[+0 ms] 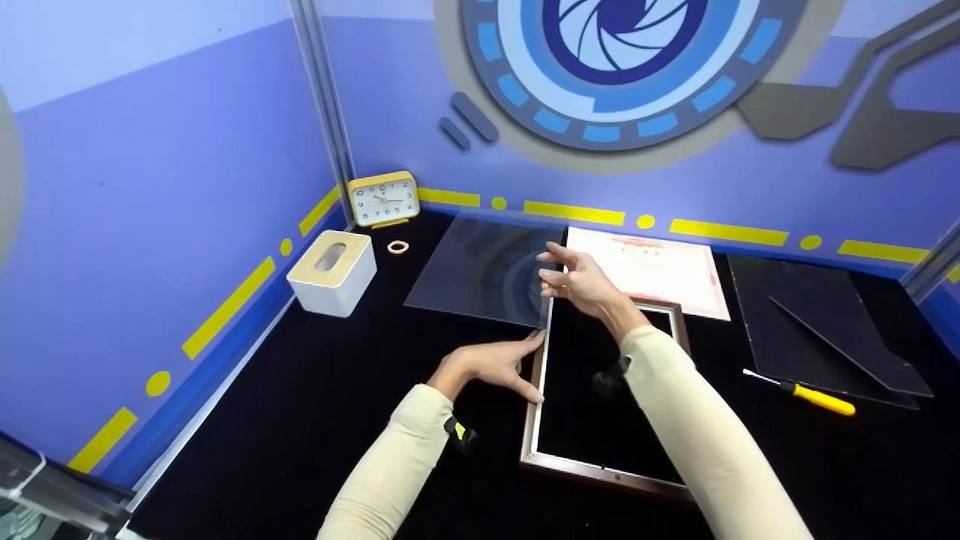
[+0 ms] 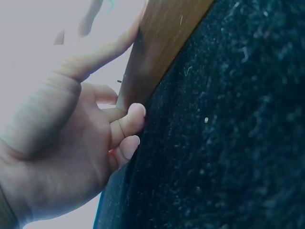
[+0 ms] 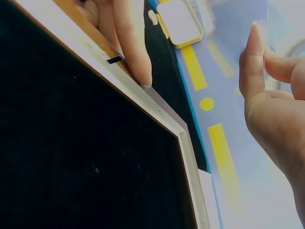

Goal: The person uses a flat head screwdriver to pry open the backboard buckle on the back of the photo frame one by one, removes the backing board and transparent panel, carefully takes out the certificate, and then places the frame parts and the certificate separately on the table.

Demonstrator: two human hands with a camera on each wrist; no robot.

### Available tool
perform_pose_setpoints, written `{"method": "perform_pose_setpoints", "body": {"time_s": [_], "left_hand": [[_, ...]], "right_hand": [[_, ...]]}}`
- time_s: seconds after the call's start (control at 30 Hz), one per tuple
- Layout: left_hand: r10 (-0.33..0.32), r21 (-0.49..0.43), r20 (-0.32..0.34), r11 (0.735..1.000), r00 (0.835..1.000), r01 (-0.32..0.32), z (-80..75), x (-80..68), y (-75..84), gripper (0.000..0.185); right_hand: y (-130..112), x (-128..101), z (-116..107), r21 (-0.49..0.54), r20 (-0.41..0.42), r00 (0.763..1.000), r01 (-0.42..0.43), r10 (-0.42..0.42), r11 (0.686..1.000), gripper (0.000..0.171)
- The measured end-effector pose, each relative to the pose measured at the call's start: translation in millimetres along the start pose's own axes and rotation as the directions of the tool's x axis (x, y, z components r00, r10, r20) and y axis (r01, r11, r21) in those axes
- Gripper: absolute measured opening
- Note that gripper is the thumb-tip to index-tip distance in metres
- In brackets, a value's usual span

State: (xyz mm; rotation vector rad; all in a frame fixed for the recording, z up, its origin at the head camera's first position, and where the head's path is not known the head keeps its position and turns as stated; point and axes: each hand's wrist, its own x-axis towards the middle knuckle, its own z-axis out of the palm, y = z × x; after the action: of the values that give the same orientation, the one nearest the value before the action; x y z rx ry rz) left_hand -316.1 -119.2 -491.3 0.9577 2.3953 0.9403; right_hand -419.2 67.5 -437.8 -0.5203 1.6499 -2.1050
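A brown wooden picture frame (image 1: pixel 570 466) with a pale inner lip lies on the black tabletop, its middle showing black. My left hand (image 1: pixel 495 364) grips its left rail, thumb at the rail and other fingers curled by its lower outer edge in the left wrist view. Beyond that hand is a clear sheet (image 1: pixel 472 266), its right side close along the frame. My right hand (image 1: pixel 585 281) hovers over the frame's upper left corner with loosely bent fingers overlapping the sheet's right edge. In the right wrist view nothing shows between those fingers.
A printed paper (image 1: pixel 645 262) lies behind the frame. To the right are a black backing board (image 1: pixel 787 322) and a yellow-handled screwdriver (image 1: pixel 821 399). A tissue box (image 1: pixel 334 281), a small ring (image 1: pixel 397 247) and a yellow clock (image 1: pixel 384 199) stand or lie at the back left.
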Motion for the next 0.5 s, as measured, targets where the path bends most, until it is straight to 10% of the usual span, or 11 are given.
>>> {"method": "perform_pose_setpoints", "body": {"time_s": [0.5], "left_hand": [[-0.035,0.029,0.023,0.999,0.999,0.034,-1.7,-0.8,0.3,0.116]], "right_hand": [[45.8,39.3,18.0,-0.245,-0.219,0.968,-0.174,0.12,0.954,0.068]]}}
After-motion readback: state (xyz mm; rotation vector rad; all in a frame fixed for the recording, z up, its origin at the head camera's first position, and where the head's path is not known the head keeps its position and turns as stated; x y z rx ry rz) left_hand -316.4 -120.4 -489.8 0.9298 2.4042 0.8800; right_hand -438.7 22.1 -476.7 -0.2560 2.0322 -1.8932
